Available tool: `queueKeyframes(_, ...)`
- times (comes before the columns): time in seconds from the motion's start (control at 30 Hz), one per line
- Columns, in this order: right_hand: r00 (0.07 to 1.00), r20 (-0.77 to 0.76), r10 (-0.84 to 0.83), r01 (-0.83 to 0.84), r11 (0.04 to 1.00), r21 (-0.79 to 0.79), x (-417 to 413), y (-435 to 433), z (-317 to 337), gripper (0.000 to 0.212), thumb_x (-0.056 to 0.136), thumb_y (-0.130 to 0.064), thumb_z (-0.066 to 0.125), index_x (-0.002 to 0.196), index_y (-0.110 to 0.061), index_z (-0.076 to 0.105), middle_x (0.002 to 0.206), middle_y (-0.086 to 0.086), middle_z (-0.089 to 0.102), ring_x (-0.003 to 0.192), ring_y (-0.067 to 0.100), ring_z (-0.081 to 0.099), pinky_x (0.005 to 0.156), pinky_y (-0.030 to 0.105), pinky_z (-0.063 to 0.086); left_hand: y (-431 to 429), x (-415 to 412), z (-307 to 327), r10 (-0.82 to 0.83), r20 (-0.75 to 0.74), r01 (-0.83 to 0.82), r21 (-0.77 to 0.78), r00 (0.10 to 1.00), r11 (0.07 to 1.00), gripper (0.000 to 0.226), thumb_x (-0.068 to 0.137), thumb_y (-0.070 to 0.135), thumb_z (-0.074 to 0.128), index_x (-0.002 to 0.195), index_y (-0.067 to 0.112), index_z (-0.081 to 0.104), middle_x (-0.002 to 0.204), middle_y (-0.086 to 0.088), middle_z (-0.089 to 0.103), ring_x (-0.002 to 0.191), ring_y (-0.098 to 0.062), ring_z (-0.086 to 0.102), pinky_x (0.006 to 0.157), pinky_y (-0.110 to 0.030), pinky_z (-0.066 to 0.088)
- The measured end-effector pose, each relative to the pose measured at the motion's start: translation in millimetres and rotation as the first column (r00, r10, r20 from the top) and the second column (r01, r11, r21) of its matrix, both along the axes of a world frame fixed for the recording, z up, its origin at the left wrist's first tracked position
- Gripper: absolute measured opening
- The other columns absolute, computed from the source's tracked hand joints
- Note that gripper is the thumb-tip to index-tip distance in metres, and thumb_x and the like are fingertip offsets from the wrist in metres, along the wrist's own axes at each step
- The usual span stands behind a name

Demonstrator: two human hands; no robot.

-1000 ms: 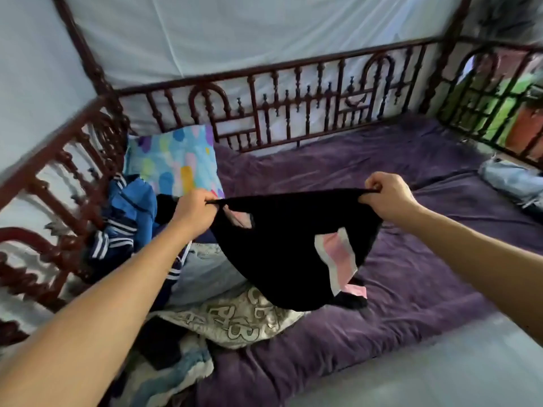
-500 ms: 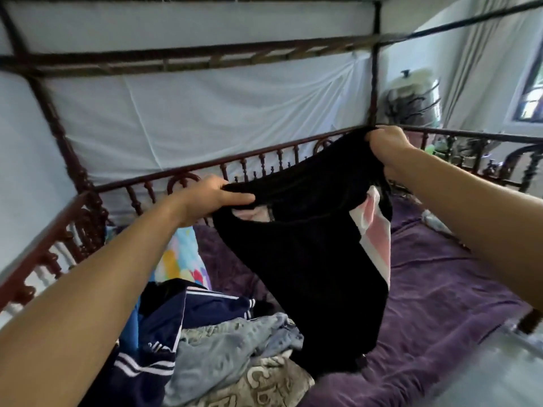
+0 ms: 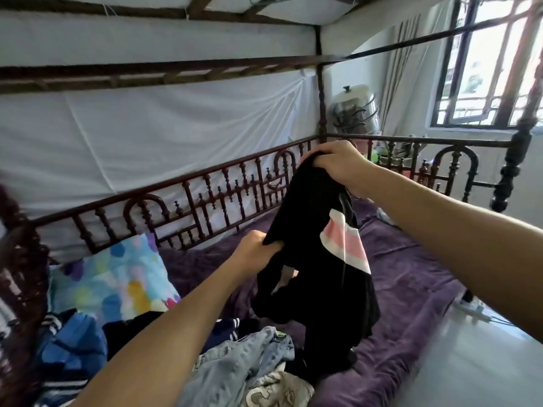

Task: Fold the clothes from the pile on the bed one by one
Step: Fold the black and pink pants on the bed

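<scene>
Well, the black garment (image 3: pixel 317 259) with a pink-and-white stripe is hanging in the air over the bed (image 3: pixel 411 274), just right of the pile of clothes (image 3: pixel 235 356) lying at the near left. The right hand (image 3: pixel 338 163) is pinching bunched cloth at the top. The left hand (image 3: pixel 255 251), lower and further left, is gripping a side edge. The cloth is drooping limply, so it is probably handling as soft and light, slumping wherever unsupported. Holding two corners of one hem would likely be spreading it flattest.
</scene>
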State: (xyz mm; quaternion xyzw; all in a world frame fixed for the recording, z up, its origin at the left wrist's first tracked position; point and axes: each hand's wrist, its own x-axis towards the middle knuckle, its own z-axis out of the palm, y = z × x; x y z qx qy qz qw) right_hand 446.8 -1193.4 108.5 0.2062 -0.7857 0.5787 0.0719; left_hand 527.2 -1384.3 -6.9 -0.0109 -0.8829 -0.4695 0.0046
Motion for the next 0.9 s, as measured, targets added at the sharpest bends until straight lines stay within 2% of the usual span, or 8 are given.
queueKeyframes(0.13,0.965,-0.207,-0.164,0.227,0.913,0.338,-11.2,45.0,-12.3,0.025,0.079,0.0,0.062,0.097,-0.013,0.074,0.091,0.008,0.07,0.084,0.022,0.064,0.081,0.033,0.052,-8.6,-6.9,30.0,0.31,-0.068,-0.29,0.216,0.948,0.932,0.029,0.093,0.023,0.054,0.066,0.012,0.046,0.052,0.0,0.039,0.046,-0.013,0.038,0.045,-0.025,0.025)
queueKeyframes(0.27,0.927,-0.222,-0.302,0.346,0.459,0.818,-17.3,94.8,-59.8,0.028,0.076,-0.007,0.059,0.1,-0.016,0.071,0.104,0.013,0.068,0.098,0.033,0.063,0.074,0.031,0.05,-34.3,-13.5,53.0,0.463,-0.241,-0.403,0.262,0.853,0.877,0.033,0.091,0.004,0.046,0.059,0.008,0.042,0.055,-0.007,0.038,0.051,-0.021,0.038,0.044,-0.029,0.028)
queueKeyframes(0.37,0.914,0.022,-0.406,0.28,0.667,0.691,-15.3,101.7,-74.2,0.021,0.081,0.002,0.053,0.091,-0.001,0.071,0.074,0.013,0.062,0.064,0.024,0.061,0.046,0.02,0.041,-53.6,-15.6,44.1,0.385,-0.336,-0.445,-0.123,0.86,0.887,0.012,0.083,-0.006,0.046,0.08,0.003,0.054,0.084,-0.016,0.057,0.073,-0.029,0.05,0.055,-0.032,0.037)
queueKeyframes(0.43,0.928,0.143,-0.344,0.251,0.861,0.442,-11.0,86.1,-63.5,0.023,0.082,0.012,0.048,0.081,0.001,0.068,0.059,0.008,0.049,0.042,0.013,0.045,0.033,0.015,0.031,-56.5,-16.1,30.8,0.24,-0.295,-0.326,-0.291,0.925,0.9,0.046,0.075,-0.013,0.043,0.111,0.013,0.056,0.11,-0.005,0.056,0.091,-0.027,0.055,0.062,-0.029,0.04)
queueKeyframes(0.57,0.969,0.157,-0.189,0.163,0.972,0.168,-2.9,47.2,-27.2,0.023,0.084,0.011,0.047,0.094,0.003,0.067,0.063,0.007,0.049,0.042,0.013,0.042,0.035,0.016,0.029,-36.2,-8.5,10.9,0.0,-0.04,-0.008,-0.199,0.999,0.98,0.049,0.072,-0.018,0.036,0.093,0.016,0.066,0.07,-0.004,0.062,0.056,-0.01,0.054,0.046,-0.016,0.033)
queueKeyframes(0.67,0.973,0.053,-0.224,0.215,0.966,0.145,-9.7,38.9,-11.7,0.026,0.081,0.006,0.05,0.097,0.003,0.071,0.07,0.01,0.059,0.055,0.018,0.053,0.049,0.02,0.044,-22.4,-0.7,4.8,-0.039,0.039,0.038,0.016,0.998,0.999,0.028,0.089,-0.004,0.044,0.088,0.013,0.066,0.072,-0.006,0.061,0.059,-0.013,0.052,0.053,-0.022,0.038)
queueKeyframes(0.77,0.917,-0.223,-0.332,0.394,0.844,0.363,-21.2,57.1,-7.1,0.029,0.079,-0.003,0.056,0.093,-0.018,0.076,0.085,0.002,0.065,0.078,0.021,0.059,0.07,0.026,0.049,-30.8,9.3,18.7,-0.079,0.022,0.076,0.132,0.997,0.988,0.025,0.093,0.033,0.059,0.082,0.01,0.061,0.066,-0.004,0.058,0.057,-0.017,0.056,0.052,-0.025,0.042)
queueKeyframes(0.9,0.885,-0.291,-0.363,0.462,0.615,0.639,-25.0,107.7,-20.9,0.027,0.079,-0.003,0.061,0.088,-0.024,0.077,0.086,0.003,0.067,0.076,0.022,0.058,0.066,0.026,0.043,-76.7,10.8,57.5,0.019,-0.196,-0.096,-0.39,0.98,0.916,0.033,0.064,0.039,0.085,0.062,0.013,0.064,0.05,0.008,0.054,0.047,-0.002,0.049,0.053,-0.026,0.035)
